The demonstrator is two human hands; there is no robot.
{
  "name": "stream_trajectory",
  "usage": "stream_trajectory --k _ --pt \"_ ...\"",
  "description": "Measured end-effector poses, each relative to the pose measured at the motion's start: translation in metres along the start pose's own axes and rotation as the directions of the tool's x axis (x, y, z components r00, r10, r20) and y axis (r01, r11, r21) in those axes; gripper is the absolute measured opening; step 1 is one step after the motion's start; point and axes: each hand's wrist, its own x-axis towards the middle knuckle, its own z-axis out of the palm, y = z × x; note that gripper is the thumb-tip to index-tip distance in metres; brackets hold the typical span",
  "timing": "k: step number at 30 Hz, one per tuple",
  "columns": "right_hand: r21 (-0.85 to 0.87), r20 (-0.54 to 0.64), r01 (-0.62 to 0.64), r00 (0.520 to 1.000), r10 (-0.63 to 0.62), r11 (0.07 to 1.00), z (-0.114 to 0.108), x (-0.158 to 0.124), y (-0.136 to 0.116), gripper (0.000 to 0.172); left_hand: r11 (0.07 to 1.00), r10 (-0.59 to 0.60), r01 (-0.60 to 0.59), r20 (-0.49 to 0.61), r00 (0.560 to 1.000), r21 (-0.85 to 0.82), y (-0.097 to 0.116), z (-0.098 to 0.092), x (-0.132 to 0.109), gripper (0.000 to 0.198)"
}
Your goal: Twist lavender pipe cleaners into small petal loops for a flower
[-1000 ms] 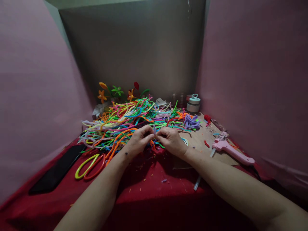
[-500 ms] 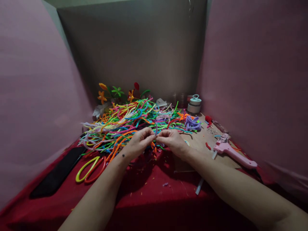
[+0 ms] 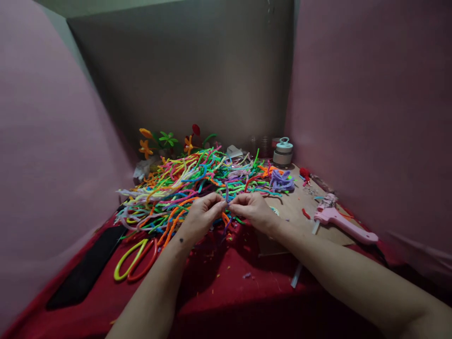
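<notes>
Between my fingertips stands a purple pipe cleaner [image 3: 227, 190], its upper end poking up and a lower part hanging below. My left hand [image 3: 205, 213] pinches it from the left side. From the right, my right hand [image 3: 253, 211] pinches it too, thumb and forefinger pressed together, the two hands almost touching. Just behind them spreads a large heap of colourful pipe cleaners [image 3: 183, 181]. A bundle of purple pipe cleaners [image 3: 281, 181] lies at the heap's right end.
Scissors with yellow and red handles [image 3: 131, 260] and a black flat object [image 3: 86, 268] lie at left. On the right are a pink glue gun [image 3: 348, 226], a cardboard sheet [image 3: 296, 205] and a lidded jar [image 3: 283, 151]. Pipe-cleaner flowers [image 3: 167, 139] stand behind.
The view has shifted slightly. Both hands keep pinching the purple pipe cleaner at nearly the same place, a little farther apart at the fingertips.
</notes>
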Motion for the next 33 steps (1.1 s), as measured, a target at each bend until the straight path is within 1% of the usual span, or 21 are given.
stream_trajectory --k 3,5,7,9,10,12,13,14,15,16,17,18,19,20,21,23,24,25,26,28,33 --pt "-0.161 -0.001 0.096 0.995 -0.098 0.982 0.002 -0.002 0.001 0.016 1.0 -0.013 0.014 0.062 0.998 -0.009 -0.002 -0.004 0.001 0.021" --pt "-0.234 0.021 0.148 0.989 -0.147 0.961 0.003 -0.004 0.0 0.018 0.998 -0.03 0.035 0.112 0.993 -0.045 -0.003 -0.008 0.001 0.022" --pt "-0.292 0.04 0.193 0.981 -0.19 0.937 0.003 -0.005 -0.002 0.018 0.997 -0.038 0.047 0.135 0.99 -0.061 -0.002 -0.012 0.001 0.022" --pt "-0.363 0.005 0.291 0.951 -0.31 0.885 0.001 -0.006 -0.006 0.015 0.997 -0.039 0.046 0.127 0.991 -0.055 0.001 -0.014 -0.001 0.022" --pt "-0.414 -0.017 0.361 0.915 -0.404 0.835 0.0 -0.006 -0.009 0.014 0.998 -0.037 0.042 0.117 0.992 -0.048 0.003 -0.015 -0.002 0.022" --pt "-0.544 -0.01 0.504 0.795 -0.606 0.67 -0.004 -0.006 -0.017 0.017 0.999 -0.024 0.028 0.11 0.994 -0.032 0.007 -0.016 -0.004 0.023" --pt "-0.61 0.041 0.552 0.738 -0.673 0.569 -0.006 -0.006 -0.021 0.019 0.999 -0.015 0.018 0.115 0.993 -0.027 0.008 -0.016 -0.004 0.023" --pt "-0.662 0.112 0.584 0.697 -0.708 0.471 -0.007 -0.005 -0.024 0.021 1.0 -0.006 0.009 0.123 0.992 -0.022 0.009 -0.016 -0.005 0.024" --pt "-0.698 0.184 0.601 0.677 -0.713 0.39 -0.007 -0.005 -0.027 0.022 1.0 0.002 0.001 0.132 0.991 -0.018 0.009 -0.017 -0.005 0.024" --pt "-0.722 0.241 0.607 0.671 -0.701 0.333 -0.007 -0.005 -0.029 0.021 1.0 0.009 -0.007 0.138 0.99 -0.012 0.009 -0.017 -0.005 0.024" --pt "-0.74 0.276 0.6 0.683 -0.676 0.304 -0.006 -0.005 -0.03 0.019 1.0 0.014 -0.014 0.14 0.99 -0.003 0.008 -0.018 -0.006 0.023" --pt "-0.756 0.289 0.582 0.707 -0.646 0.299 -0.005 -0.004 -0.03 0.019 1.0 0.017 -0.018 0.137 0.99 0.007 0.008 -0.018 -0.006 0.023" --pt "-0.769 0.281 0.556 0.738 -0.614 0.316 -0.004 -0.004 -0.03 0.02 1.0 0.018 -0.02 0.13 0.991 0.016 0.008 -0.018 -0.006 0.023" --pt "-0.772 0.259 0.523 0.778 -0.573 0.36 -0.003 -0.004 -0.03 0.02 1.0 0.017 -0.02 0.119 0.993 0.021 0.007 -0.018 -0.005 0.022" --pt "-0.761 0.227 0.481 0.826 -0.516 0.435 -0.003 -0.004 -0.03 0.02 1.0 0.015 -0.017 0.109 0.994 0.02 0.007 -0.018 -0.005 0.022" --pt "-0.668 0.167 0.366 0.922 -0.349 0.648 -0.002 -0.005 -0.03 0.018 1.0 0.01 -0.011 0.094 0.996 0.008 0.008 -0.017 -0.005 0.021" --pt "-0.585 0.15 0.288 0.957 -0.248 0.758 -0.002 -0.005 -0.031 0.018 1.0 0.011 -0.012 0.088 0.996 0.003 0.009 -0.017 -0.005 0.021" --pt "-0.49 0.148 0.203 0.978 -0.148 0.848 -0.003 -0.005 -0.032 0.018 1.0 0.013 -0.013 0.085 0.996 0.002 0.01 -0.016 -0.005 0.021" --pt "-0.401 0.155 0.121 0.986 -0.063 0.908 -0.004 -0.005 -0.032 0.018 1.0 0.013 -0.013 0.083 0.996 0.004 0.01 -0.016 -0.005 0.021" --pt "-0.274 0.172 0.012 0.984 0.037 0.962 -0.005 -0.005 -0.033 0.018 1.0 0.01 -0.01 0.079 0.997 0.007 0.011 -0.014 -0.005 0.022" --pt "-0.129 0.229 -0.114 0.963 0.141 0.985 -0.009 -0.005 -0.031 0.013 1.0 0.005 -0.005 0.038 0.999 -0.012 0.008 -0.007 -0.004 0.023"
